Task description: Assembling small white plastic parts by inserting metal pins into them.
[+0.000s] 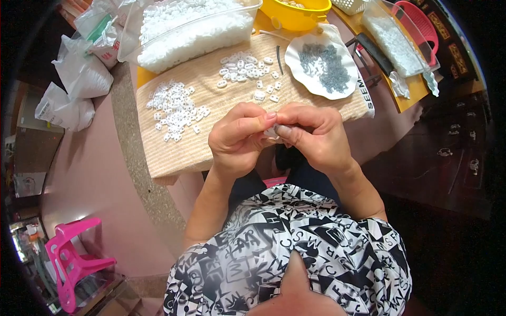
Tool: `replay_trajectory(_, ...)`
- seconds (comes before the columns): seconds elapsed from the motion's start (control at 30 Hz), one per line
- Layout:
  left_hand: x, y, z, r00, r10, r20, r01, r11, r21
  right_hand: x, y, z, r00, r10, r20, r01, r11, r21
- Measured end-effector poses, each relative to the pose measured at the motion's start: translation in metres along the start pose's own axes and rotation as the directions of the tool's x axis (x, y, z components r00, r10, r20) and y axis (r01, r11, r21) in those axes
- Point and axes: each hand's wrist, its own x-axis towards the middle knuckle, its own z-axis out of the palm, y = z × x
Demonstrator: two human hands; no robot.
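Observation:
Close together over the table's near edge, my two hands meet at the fingertips. My left hand pinches a small white plastic piece, mostly covered by fingers. From the other side my right hand has its thumb and forefinger closed on the same piece. Just beyond the hands lie a few loose white two-holed plastic pieces. Farther off is a cluster of similar white oval pieces. A larger heap of flat white pieces spreads to the left. Small dark grey pieces fill a white scalloped plate at right.
A striped beige cloth covers the table. At the back stand a clear bin of white pieces and a yellow bowl. A thin dark rod lies beside the plate. A pink stool stands at lower left.

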Motion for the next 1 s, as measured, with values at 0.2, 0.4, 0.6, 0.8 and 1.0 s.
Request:
replay_trajectory(0.2, 0.000, -0.001, 0.001, 1.000, 0.011, 0.000, -0.010, 1.000, -0.024, 0.001, 0.001, -0.003, 0.998, 0.040, 0.048, -0.041, 0.999, 0.012)
replay_trajectory(0.4, 0.000, -0.004, 0.001, 1.000, 0.008, -0.001, -0.008, 0.998, -0.061, 0.003, 0.006, -0.003, 0.999, -0.023, 0.032, 0.023, 1.000, -0.009)
replay_trajectory(0.6, -0.002, -0.012, -0.001, 1.000, 0.001, 0.000, -0.001, 0.996, -0.086, 0.007, 0.008, -0.003, 0.998, 0.050, 0.035, -0.049, 0.999, -0.008)
replay_trajectory(0.8, 0.001, -0.009, -0.003, 0.999, -0.028, -0.020, 0.028, 1.000, -0.009, 0.018, 0.015, -0.008, 0.983, 0.158, 0.097, -0.175, 0.963, 0.205)
replay_trajectory(1.0, -0.001, -0.008, -0.012, 0.996, -0.087, -0.038, 0.083, 0.993, -0.087, 0.024, 0.011, -0.002, 0.977, 0.175, 0.122, -0.209, 0.903, 0.375)
